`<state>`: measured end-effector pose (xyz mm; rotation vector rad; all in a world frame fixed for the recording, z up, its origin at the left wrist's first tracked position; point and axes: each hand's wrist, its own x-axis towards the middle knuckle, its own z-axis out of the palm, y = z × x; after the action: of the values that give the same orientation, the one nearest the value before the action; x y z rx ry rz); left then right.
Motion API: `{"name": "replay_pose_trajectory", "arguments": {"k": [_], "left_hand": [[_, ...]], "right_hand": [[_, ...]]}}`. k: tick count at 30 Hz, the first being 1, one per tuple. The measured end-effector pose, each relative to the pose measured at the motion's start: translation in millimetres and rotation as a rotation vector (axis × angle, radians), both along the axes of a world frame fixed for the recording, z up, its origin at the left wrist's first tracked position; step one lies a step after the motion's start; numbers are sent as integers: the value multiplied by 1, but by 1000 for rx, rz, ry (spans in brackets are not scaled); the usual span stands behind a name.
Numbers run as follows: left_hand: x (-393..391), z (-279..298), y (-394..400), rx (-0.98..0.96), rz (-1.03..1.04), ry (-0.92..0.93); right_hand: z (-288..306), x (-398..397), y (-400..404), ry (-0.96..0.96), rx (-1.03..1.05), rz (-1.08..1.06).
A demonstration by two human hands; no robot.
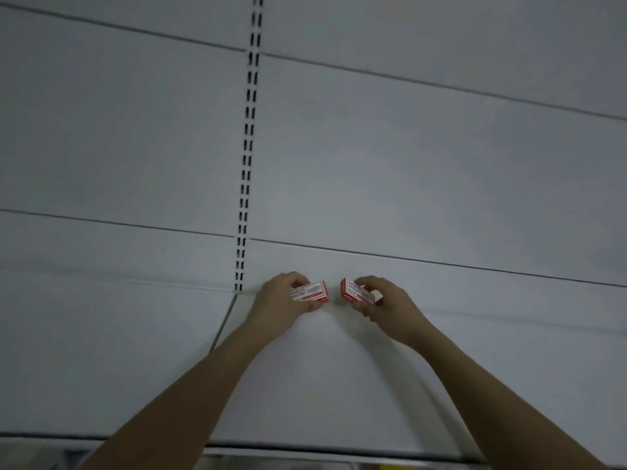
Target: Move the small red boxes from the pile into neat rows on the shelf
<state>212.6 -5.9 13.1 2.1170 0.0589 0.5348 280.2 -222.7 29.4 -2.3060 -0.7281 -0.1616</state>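
Beside slotted upright, boxes in hands.

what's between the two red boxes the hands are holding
Nothing: in the head view, only bare white shelf shows between the left box and the right box; they are apart.

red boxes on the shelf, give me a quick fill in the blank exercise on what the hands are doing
1. Each hand holds one small ____ box.
2. The left hand grips the left box, and the right hand grips the ____ box.
3. The two boxes are ____, with a gap between them.
4. Both boxes are held near the back of the white ____.

Missing words: red; right; apart; shelf
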Motion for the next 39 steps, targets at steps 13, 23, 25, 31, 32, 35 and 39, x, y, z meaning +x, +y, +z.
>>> {"name": "replay_pose_trajectory", "arguments": {"k": [13, 23, 25, 31, 32, 35, 39], "left_hand": [[-60, 79, -240, 276, -233, -28], [-118, 99, -476, 277, -490, -102], [-122, 101, -517, 258, -541, -91], [-117, 95, -636, 374, -592, -131], [-114, 92, -655, 404, -583, -148], [-99, 81, -708, 418, -581, -166], [-68, 64, -770, 407, -607, -162]], "right_hand": [[63, -114, -278, -82, 13, -258], [72, -230, -509, -92, 131, -505], [70, -247, -545, -99, 141, -557], [64, -278, -647, -86, 124, -681], [62, -279, -664, -80, 118, -697], [50, -273, -710, -50, 123, -730], [32, -250, -764, -41, 123, -766]]}}
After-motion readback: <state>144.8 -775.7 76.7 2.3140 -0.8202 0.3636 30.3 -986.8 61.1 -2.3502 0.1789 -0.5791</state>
